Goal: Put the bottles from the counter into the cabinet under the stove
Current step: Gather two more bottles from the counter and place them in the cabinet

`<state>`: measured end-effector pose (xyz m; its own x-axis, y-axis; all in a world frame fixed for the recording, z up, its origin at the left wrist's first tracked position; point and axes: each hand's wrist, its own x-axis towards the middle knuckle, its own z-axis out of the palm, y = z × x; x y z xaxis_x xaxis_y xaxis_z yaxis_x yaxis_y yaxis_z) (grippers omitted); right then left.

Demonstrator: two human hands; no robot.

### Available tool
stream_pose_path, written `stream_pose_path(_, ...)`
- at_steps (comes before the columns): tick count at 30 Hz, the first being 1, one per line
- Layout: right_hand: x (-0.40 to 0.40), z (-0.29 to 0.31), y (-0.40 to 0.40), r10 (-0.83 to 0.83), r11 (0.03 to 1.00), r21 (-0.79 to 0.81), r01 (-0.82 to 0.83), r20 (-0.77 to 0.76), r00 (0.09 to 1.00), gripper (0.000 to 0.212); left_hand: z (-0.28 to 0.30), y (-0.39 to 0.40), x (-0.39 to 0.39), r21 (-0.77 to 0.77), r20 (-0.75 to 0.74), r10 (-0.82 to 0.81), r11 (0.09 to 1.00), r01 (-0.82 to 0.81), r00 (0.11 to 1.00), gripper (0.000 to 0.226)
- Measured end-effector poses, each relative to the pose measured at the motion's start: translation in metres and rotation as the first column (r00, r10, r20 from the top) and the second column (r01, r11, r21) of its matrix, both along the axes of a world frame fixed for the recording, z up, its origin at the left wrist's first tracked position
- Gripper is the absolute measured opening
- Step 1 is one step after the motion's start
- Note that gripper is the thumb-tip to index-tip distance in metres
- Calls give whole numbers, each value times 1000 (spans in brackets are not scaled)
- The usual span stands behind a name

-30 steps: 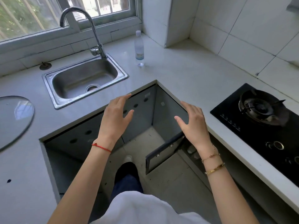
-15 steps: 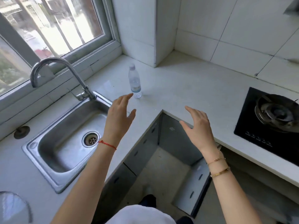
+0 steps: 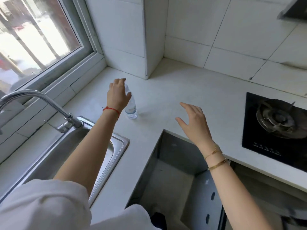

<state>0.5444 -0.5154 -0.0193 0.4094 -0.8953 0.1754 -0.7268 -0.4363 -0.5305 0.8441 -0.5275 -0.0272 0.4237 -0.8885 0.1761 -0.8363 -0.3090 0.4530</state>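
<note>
A small clear plastic water bottle (image 3: 132, 108) with a pale label stands upright on the white stone worktop (image 3: 191, 90), near the inner corner where the tiled wall column juts out, and between the stainless steel sink (image 3: 116, 146) and the black glass gas stove (image 3: 272, 130). The left hand (image 3: 118, 95), with a thin red string bracelet (image 3: 111, 110) at the wrist, reaches over the bottle's upper part and covers its cap and neck; the fingers are spread and curved around the top, but whether they already press on the plastic cannot be told, since the back of the hand hides the contact. The right hand (image 3: 193, 122), with two gold bracelets (image 3: 215, 157) at the wrist, hovers above the bare worktop well apart from the bottle, fingers spread apart and holding nothing. A curved chrome faucet (image 3: 41, 103) arches over the sink at the left, below a window with a pale frame (image 3: 69, 67). Beneath the worktop edge by the stove, a grey cabinet door (image 3: 211, 201) with oval holes stands swung outward, and the cabinet under the stove is open behind it. A white sleeve (image 3: 43, 205) fills the lower left.
</note>
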Motion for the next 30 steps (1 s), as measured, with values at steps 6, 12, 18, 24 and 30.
stream_pose_path(6, 11, 1, -21, -23, 1000, 8, 23, -16, 1000, 53, -12, -23, 11, 78, -34, 20, 997, -18, 999, 39)
stream_pose_path(12, 9, -3, -22, -42, 999, 33, 42, -4, 999, 54, -13, -22, 9, 88, -60, 6, 996, 0, 998, 28)
stream_pose_path(18, -5, -7, -5, -47, 998, 32, 47, 1, 999, 54, -12, 16, -25, -34, 5, -85, 996, 85, 996, 24)
stream_pose_path(24, -41, -6, 29, -76, 997, -5, 76, 28, 997, 54, 6, 60, -77, -160, -14, -198, 968, 193, 980, 26)
stream_pose_path(30, -110, -3, 78, -143, 989, -30, 145, 66, 988, 54, 29, 109, -160, -224, -75, -332, 924, 309, 940, 26)
